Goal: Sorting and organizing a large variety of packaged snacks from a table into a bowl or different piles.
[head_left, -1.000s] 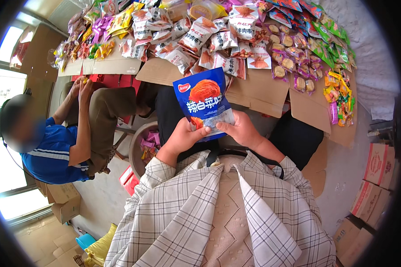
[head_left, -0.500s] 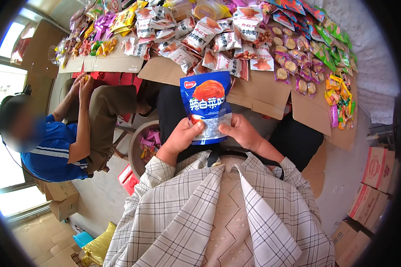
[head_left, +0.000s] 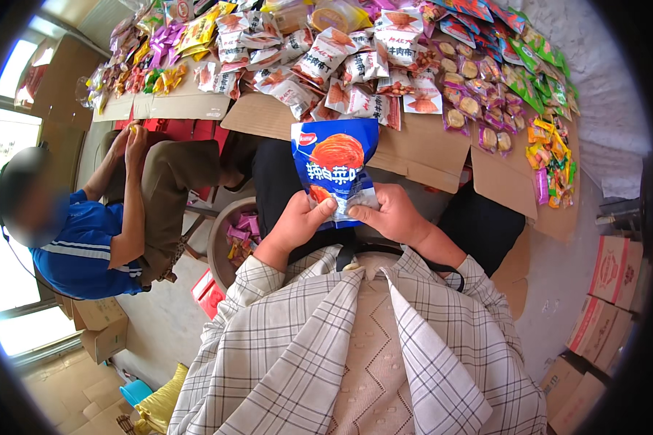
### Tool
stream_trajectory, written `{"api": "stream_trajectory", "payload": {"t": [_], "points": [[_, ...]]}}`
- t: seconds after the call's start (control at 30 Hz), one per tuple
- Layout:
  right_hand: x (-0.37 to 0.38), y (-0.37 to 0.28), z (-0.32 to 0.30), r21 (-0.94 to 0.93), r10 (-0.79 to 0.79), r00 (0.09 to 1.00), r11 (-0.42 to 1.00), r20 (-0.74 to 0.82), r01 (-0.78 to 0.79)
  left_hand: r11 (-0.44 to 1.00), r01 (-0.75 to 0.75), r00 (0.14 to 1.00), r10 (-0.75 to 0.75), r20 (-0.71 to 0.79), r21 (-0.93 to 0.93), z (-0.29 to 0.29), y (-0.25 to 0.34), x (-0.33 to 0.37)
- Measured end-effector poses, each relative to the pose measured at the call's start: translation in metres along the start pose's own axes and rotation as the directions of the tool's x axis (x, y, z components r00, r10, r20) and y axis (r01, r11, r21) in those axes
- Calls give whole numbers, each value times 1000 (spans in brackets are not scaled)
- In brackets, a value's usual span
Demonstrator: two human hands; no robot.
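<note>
A blue snack pouch (head_left: 334, 156) with a reddish-orange food picture stands upright in front of me, over my lap. My left hand (head_left: 297, 225) grips its lower left side, thumb across the front. On the lower right side my right hand (head_left: 392, 217) pinches it, thumb also on the front. The fingers behind the pouch are hidden. Just beyond it, a heap of white and red snack packets (head_left: 326, 61) lies on the cardboard-covered table (head_left: 421, 156).
Small wrapped round biscuits (head_left: 471, 107), green packets (head_left: 537, 83) and small orange-yellow packets (head_left: 548, 159) lie at the right. A tub (head_left: 221, 246) holding pink-wrapped pieces stands at my left. A person in blue (head_left: 87, 243) sits further left. Cartons (head_left: 606, 326) are stacked at the right.
The pouch's lower part has crumpled between my hands, and its printed front bends more. My right thumb has shifted slightly left, toward the pouch's middle.
</note>
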State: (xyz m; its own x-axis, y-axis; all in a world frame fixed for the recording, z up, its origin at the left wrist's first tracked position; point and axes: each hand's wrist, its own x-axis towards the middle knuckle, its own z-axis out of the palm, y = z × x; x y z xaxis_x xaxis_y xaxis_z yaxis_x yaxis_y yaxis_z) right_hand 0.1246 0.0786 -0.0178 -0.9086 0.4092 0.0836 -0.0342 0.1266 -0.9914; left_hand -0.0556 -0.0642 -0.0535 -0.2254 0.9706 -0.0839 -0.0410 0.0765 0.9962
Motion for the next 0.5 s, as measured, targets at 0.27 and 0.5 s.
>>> {"api": "stream_trajectory", "payload": {"t": [0.27, 0.5], "points": [[1, 9, 6, -22, 59, 993, 998, -98, -62, 998, -24, 997, 28, 74, -61, 0, 5, 0], [1, 9, 7, -28, 54, 989, 998, -135, -58, 981, 2, 999, 9, 53, -195, 10, 14, -1]]}}
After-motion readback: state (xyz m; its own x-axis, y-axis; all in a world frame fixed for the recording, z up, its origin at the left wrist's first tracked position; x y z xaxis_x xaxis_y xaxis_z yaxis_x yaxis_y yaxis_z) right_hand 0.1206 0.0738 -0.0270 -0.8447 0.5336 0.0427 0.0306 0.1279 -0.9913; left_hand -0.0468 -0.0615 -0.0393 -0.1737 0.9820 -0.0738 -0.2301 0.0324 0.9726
